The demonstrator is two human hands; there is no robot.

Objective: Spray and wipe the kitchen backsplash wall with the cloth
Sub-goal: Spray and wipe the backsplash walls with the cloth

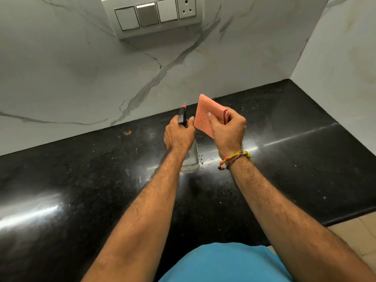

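My left hand [179,133] has its grip wrapped tight round the neck of the clear spray bottle [190,159], whose black head and red nozzle tip point at the far wall. My right hand [227,127] pinches a folded pink cloth [203,113] between thumb and fingers, held up just right of the bottle's head, above the black table [81,169]. The marble backsplash [81,68] rises beyond, with a few droplets near its grey vein. A switch panel [152,15] sits higher up. A beaded bracelet [234,159] circles my right wrist.
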